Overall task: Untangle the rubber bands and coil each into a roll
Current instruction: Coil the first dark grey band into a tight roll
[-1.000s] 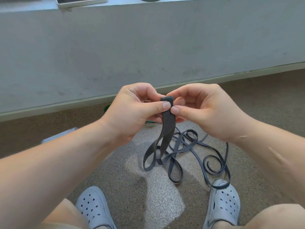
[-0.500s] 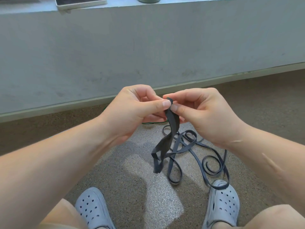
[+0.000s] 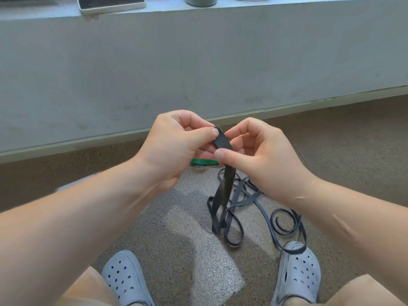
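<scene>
A: Where is the band right now?

B: Centre of the frame. The left hand (image 3: 174, 146) pinches the top end of the wide dark band (image 3: 223, 142) between thumb and fingers, and the right hand (image 3: 260, 157) pinches it just below, so both are closed on it. The rest hangs down to the speckled floor (image 3: 198, 261).

A: How will it handle?

B: Light, limp and flat, I'd judge, with grippy rubber. It will likely twist and spring open unless the end is pinched flat and each turn is kept under a thumb.

A: And the count?

B: One wide band in hand, one green band (image 3: 203, 161) partly hidden behind the hands, and a tangle of thin dark strips (image 3: 244, 196) at lower right — how many strips, I cannot tell.
</scene>
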A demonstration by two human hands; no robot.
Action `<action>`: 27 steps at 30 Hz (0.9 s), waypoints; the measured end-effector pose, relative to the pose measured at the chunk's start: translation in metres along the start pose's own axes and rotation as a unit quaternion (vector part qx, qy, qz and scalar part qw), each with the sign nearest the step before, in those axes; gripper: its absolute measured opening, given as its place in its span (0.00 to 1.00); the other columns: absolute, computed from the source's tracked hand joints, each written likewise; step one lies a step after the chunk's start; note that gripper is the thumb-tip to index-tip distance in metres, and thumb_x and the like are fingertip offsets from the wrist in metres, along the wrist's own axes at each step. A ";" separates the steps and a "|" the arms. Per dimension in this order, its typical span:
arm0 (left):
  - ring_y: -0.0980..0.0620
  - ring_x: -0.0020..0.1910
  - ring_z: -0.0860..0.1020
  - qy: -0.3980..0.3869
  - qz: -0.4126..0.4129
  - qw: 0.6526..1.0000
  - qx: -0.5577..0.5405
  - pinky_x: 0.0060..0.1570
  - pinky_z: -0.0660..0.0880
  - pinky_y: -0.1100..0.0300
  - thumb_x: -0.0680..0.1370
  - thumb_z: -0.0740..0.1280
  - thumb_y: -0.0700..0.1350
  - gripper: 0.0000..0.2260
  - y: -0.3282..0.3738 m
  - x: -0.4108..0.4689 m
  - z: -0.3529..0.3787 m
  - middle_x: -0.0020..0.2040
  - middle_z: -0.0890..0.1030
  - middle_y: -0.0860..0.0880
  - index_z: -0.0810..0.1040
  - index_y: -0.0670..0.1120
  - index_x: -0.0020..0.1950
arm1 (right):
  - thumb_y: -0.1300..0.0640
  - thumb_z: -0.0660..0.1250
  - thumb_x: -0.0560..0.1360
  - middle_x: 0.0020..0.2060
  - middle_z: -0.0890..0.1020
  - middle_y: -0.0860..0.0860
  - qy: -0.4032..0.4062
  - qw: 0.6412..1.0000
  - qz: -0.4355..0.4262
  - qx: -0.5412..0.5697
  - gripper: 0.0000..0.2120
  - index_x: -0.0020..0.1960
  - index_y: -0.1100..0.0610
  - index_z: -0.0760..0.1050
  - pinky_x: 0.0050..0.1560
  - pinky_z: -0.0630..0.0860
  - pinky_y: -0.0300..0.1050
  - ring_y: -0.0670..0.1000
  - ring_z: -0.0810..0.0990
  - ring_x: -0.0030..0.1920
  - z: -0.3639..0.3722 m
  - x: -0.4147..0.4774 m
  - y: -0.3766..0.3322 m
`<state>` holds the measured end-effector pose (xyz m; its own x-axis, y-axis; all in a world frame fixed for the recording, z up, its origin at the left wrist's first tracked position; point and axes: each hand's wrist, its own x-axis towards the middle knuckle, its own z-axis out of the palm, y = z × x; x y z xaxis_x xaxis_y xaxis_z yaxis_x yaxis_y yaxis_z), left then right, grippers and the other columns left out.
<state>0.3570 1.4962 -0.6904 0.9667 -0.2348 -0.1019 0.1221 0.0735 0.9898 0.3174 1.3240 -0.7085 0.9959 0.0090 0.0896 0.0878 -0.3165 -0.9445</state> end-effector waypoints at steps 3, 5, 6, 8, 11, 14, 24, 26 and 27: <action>0.45 0.31 0.83 -0.009 0.054 0.996 0.066 0.35 0.81 0.57 0.75 0.71 0.30 0.04 0.000 0.003 -0.005 0.36 0.84 0.36 0.79 0.37 0.42 | 0.59 0.77 0.72 0.38 0.85 0.61 -0.003 0.998 0.027 0.058 0.12 0.52 0.59 0.79 0.49 0.82 0.62 0.57 0.85 0.37 -0.001 0.002 -0.001; 0.45 0.33 0.84 -0.011 0.095 0.990 0.107 0.38 0.82 0.54 0.75 0.72 0.31 0.04 -0.001 0.006 -0.009 0.37 0.84 0.36 0.80 0.37 0.42 | 0.64 0.74 0.74 0.38 0.85 0.61 -0.006 0.995 0.051 0.084 0.09 0.54 0.63 0.80 0.45 0.82 0.56 0.54 0.84 0.35 -0.003 0.005 -0.005; 0.44 0.34 0.84 -0.008 0.119 0.984 0.132 0.40 0.83 0.51 0.74 0.73 0.32 0.04 -0.002 0.007 -0.010 0.37 0.85 0.37 0.80 0.38 0.42 | 0.64 0.73 0.75 0.37 0.85 0.61 -0.008 0.993 0.063 0.095 0.08 0.53 0.64 0.81 0.42 0.82 0.52 0.53 0.82 0.34 -0.003 0.007 -0.007; 0.47 0.36 0.85 0.001 0.174 0.965 0.197 0.42 0.83 0.47 0.74 0.74 0.36 0.03 -0.004 0.008 -0.011 0.37 0.85 0.43 0.81 0.40 0.41 | 0.64 0.72 0.75 0.36 0.84 0.59 -0.007 0.989 0.092 0.115 0.05 0.50 0.65 0.83 0.36 0.79 0.47 0.52 0.80 0.32 -0.003 0.008 -0.010; 0.53 0.35 0.83 0.025 0.255 0.921 0.292 0.38 0.80 0.55 0.73 0.73 0.40 0.03 -0.009 0.005 -0.008 0.37 0.84 0.49 0.82 0.43 0.41 | 0.64 0.73 0.75 0.35 0.84 0.58 0.012 0.987 0.115 0.113 0.04 0.47 0.65 0.82 0.36 0.79 0.46 0.52 0.82 0.33 0.000 0.008 -0.011; 0.51 0.35 0.81 0.053 0.328 0.877 0.348 0.37 0.78 0.55 0.74 0.72 0.41 0.04 -0.010 0.003 -0.006 0.36 0.82 0.48 0.81 0.42 0.40 | 0.65 0.73 0.74 0.37 0.86 0.58 0.012 0.983 0.122 0.133 0.03 0.48 0.64 0.82 0.39 0.81 0.48 0.53 0.84 0.36 0.001 0.005 -0.013; 0.48 0.35 0.75 0.072 0.421 0.808 0.406 0.37 0.74 0.54 0.75 0.71 0.35 0.07 -0.015 0.009 -0.012 0.34 0.78 0.45 0.78 0.38 0.37 | 0.63 0.72 0.76 0.38 0.85 0.60 0.010 0.988 0.121 0.097 0.02 0.45 0.62 0.82 0.38 0.79 0.46 0.52 0.82 0.35 -0.002 0.003 -0.013; 0.45 0.34 0.75 0.080 0.432 0.802 0.406 0.35 0.74 0.51 0.76 0.70 0.35 0.09 -0.017 0.009 -0.010 0.34 0.77 0.44 0.78 0.37 0.36 | 0.65 0.70 0.77 0.39 0.85 0.60 0.011 0.991 0.095 0.098 0.02 0.47 0.64 0.80 0.41 0.80 0.44 0.52 0.84 0.38 0.000 0.001 -0.012; 0.44 0.34 0.75 0.083 0.433 0.801 0.404 0.35 0.73 0.50 0.76 0.70 0.36 0.09 -0.019 0.008 -0.008 0.34 0.77 0.44 0.78 0.37 0.36 | 0.66 0.69 0.77 0.40 0.85 0.62 0.010 0.991 0.084 0.107 0.02 0.48 0.66 0.79 0.42 0.80 0.42 0.54 0.85 0.40 0.001 0.001 -0.012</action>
<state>0.3645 1.5009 -0.7104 0.6349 -0.2985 0.7126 -0.7318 -0.5282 0.4308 0.3169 1.3285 -0.6971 0.9965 -0.0463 -0.0701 -0.0746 -0.1041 -0.9918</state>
